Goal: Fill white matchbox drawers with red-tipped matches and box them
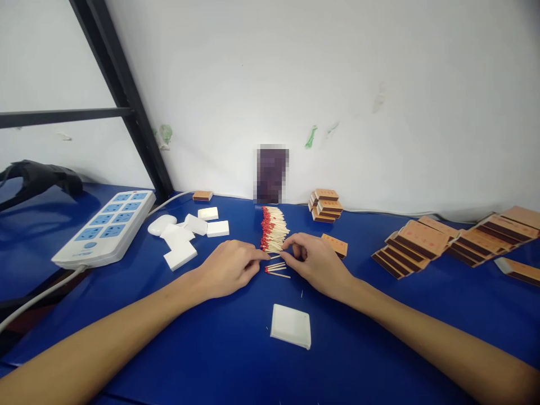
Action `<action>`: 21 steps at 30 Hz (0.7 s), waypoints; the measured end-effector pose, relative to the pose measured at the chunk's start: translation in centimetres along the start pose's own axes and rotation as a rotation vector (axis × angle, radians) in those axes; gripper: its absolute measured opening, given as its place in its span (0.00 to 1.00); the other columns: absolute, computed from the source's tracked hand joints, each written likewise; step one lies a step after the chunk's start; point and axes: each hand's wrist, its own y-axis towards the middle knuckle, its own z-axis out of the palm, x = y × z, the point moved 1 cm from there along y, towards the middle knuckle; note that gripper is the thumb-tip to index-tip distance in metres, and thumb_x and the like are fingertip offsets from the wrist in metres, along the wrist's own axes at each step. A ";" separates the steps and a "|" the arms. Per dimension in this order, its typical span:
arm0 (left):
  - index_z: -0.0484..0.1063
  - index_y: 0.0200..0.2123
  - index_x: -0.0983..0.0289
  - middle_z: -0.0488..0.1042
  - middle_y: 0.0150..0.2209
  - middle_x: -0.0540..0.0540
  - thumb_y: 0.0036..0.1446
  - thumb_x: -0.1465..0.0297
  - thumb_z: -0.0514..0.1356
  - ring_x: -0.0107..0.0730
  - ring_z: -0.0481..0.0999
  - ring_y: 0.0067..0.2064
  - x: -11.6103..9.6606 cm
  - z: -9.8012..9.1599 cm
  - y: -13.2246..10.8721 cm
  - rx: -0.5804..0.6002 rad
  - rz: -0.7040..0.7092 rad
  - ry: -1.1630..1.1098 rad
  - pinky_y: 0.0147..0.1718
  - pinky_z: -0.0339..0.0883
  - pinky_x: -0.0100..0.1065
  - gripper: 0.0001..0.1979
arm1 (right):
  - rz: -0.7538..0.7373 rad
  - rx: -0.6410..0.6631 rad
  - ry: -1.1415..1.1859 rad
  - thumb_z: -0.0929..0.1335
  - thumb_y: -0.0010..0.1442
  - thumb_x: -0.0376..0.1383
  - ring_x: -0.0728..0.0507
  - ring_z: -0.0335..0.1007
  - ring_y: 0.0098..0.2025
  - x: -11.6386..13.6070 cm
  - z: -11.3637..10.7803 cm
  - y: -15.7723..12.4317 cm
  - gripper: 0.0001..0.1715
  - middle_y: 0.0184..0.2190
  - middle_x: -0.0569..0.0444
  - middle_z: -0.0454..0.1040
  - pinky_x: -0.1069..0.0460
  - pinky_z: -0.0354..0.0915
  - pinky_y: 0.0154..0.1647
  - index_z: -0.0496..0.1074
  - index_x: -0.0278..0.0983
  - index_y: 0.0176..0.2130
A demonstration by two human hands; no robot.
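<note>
A dense pile of red-headed matches [274, 228] lies on the blue tabletop, heads to the left. Several loose matches [276, 269] lie just in front of it. My left hand [234, 267] rests on the table, its index finger stretched to the head end of a single match [275, 257] at the pile's near edge; its other fingers are bent. From the other side, my right hand [316, 261] has its thumb and index finger slightly apart at the stick ends, the thumb by that same match. Nearer to me lies a white matchbox tray [290, 326], flat side up.
White trays [180, 256] and a white rounded case [162, 225] lie left, by a power strip [107, 228]. Matchbox sleeves [327, 205] are stacked at the back; one sleeve [336, 246] lies behind my right hand. Fanned sleeves [415, 244] spread right. A wall stands behind.
</note>
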 end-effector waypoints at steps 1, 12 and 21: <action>0.76 0.48 0.59 0.77 0.33 0.52 0.60 0.75 0.53 0.32 0.75 0.32 0.0 0.0 0.0 0.004 0.001 0.004 0.32 0.64 0.30 0.17 | -0.001 0.007 -0.004 0.68 0.57 0.33 0.49 0.59 0.24 0.0 0.0 0.1 0.01 0.21 0.61 0.63 0.53 0.56 0.26 0.71 0.38 0.32; 0.76 0.49 0.58 0.75 0.31 0.52 0.59 0.76 0.53 0.31 0.74 0.29 0.1 -0.6 -0.4 0.064 0.109 0.046 0.30 0.62 0.30 0.19 | -0.031 0.104 -0.016 0.65 0.61 0.34 0.49 0.59 0.24 0.3 -0.2 -0.3 0.07 0.22 0.60 0.63 0.53 0.55 0.26 0.71 0.38 0.32; 0.76 0.49 0.60 0.75 0.30 0.51 0.59 0.78 0.53 0.28 0.72 0.28 0.2 -1.0 -0.3 0.090 0.174 -0.033 0.29 0.61 0.28 0.18 | -0.103 0.081 -0.003 0.65 0.62 0.34 0.49 0.59 0.25 0.4 -0.4 -0.8 0.07 0.23 0.59 0.64 0.53 0.57 0.27 0.70 0.38 0.31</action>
